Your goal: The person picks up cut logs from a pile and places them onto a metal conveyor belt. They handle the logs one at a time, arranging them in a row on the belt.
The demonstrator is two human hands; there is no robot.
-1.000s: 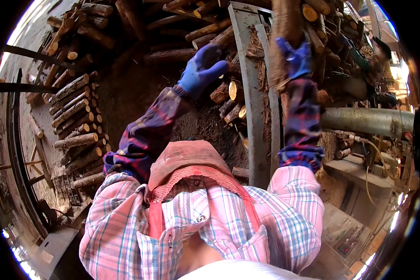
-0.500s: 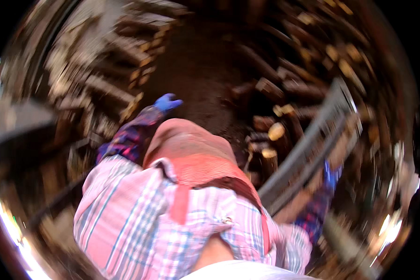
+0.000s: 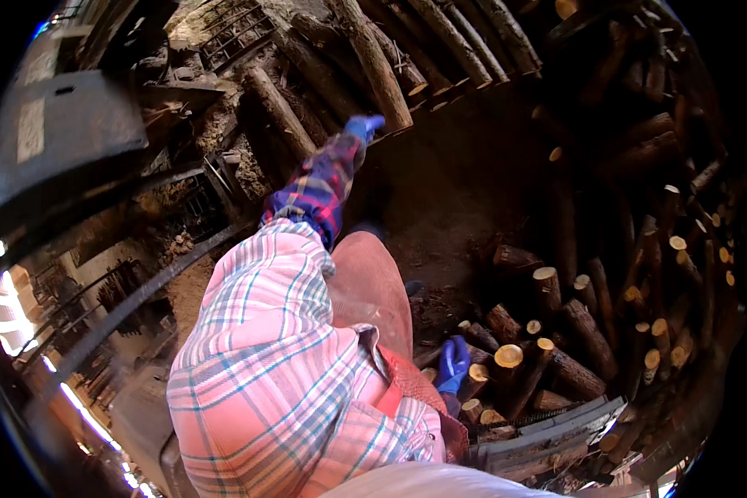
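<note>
My left hand [image 3: 363, 127], in a blue glove, reaches out at the upper middle, beside the cut end of a long log [image 3: 375, 70]. Its fingers look stretched out, somewhat blurred, with nothing seen in them; whether it touches the log I cannot tell. Low and close to my body hangs my right hand [image 3: 453, 365], also blue-gloved, its fingers loosely bent and apart. Nothing shows in that hand. Next to it lie short logs, one with a bright round cut face [image 3: 509, 357], another a dark-barked log [image 3: 578, 371].
Long logs [image 3: 452, 41] lie side by side at the far end. More cut logs [image 3: 657, 336] are heaped on the right. A grey metal bar [image 3: 548, 432] runs at the lower right. On the left are a grey box-like housing [image 3: 66, 137] and a rail [image 3: 149, 286].
The view has swung round. My right hand, earlier beside the grey metal piece, is now by the short logs. My left hand has come nearer the long log's end.
</note>
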